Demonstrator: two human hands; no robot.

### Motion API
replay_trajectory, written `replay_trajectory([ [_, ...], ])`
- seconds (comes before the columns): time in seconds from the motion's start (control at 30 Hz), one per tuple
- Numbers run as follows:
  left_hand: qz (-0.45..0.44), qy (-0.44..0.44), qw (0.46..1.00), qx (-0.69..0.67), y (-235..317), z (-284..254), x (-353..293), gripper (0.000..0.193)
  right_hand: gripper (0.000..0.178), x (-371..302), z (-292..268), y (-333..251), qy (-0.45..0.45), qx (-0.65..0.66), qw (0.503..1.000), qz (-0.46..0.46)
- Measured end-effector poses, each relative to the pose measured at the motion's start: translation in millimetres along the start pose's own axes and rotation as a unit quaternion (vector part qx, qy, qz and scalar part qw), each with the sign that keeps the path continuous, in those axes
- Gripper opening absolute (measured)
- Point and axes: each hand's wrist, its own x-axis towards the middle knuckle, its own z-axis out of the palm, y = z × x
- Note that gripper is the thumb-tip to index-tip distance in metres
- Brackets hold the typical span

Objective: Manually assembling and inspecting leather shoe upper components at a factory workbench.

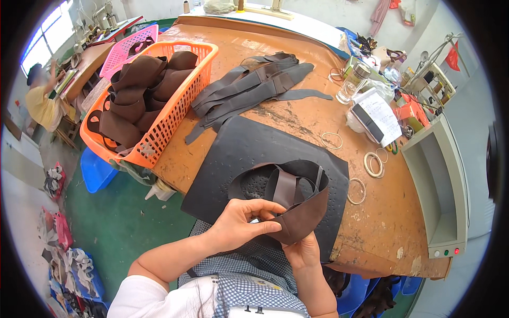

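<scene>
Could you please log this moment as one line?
left hand: pinching brown strip; right hand: touching its lower edge, partly hidden; strip: looped over black mat; nearby: orange basket, dark flat strips

We log a worn brown table (297, 119). Just ahead of the left hand (241, 221), a black pitted mat (252, 138) lies on it. Beyond the mat, forward of the hand, we see heaped dark strips (254, 87); ahead and to the left of the hand, an orange basket (177, 119) at the table's edge. Forward-right of the right hand (303, 252): pale rings (366, 164), a glass jar (348, 91) farther out, a grey open-fronted box (445, 180) rightmost.
</scene>
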Motion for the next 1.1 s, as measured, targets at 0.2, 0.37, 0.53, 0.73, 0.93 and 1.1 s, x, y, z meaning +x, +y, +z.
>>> replay_trajectory([
  [0.2,-0.017,-0.002,1.0,-0.009,0.1,-0.3,1.4,0.031,0.037,-1.3,7.3,0.9,0.003,-0.009,1.0,-0.025],
  [0.37,-0.021,-0.002,1.0,-0.002,-0.9,-1.7,0.7,0.031,0.036,0.2,5.3,1.8,0.016,-0.013,0.999,-0.026],
  [0.53,-0.022,-0.001,1.0,-0.002,-0.2,-2.0,0.8,0.03,0.037,-0.1,10.6,2.4,-0.005,-0.017,0.999,-0.043],
  [0.73,-0.026,-0.003,1.0,-0.008,-1.2,-3.8,0.8,0.03,0.037,0.5,7.8,4.9,0.006,-0.016,0.999,-0.038],
  [0.93,-0.042,-0.004,0.999,-0.02,-2.0,-4.9,2.6,0.026,0.036,0.2,12.6,3.4,0.005,-0.042,0.998,-0.042],
  [1.1,-0.091,0.003,0.995,-0.041,-7.9,-8.4,2.3,0.02,0.032,-4.0,15.3,1.9,-0.002,-0.106,0.992,-0.064],
])
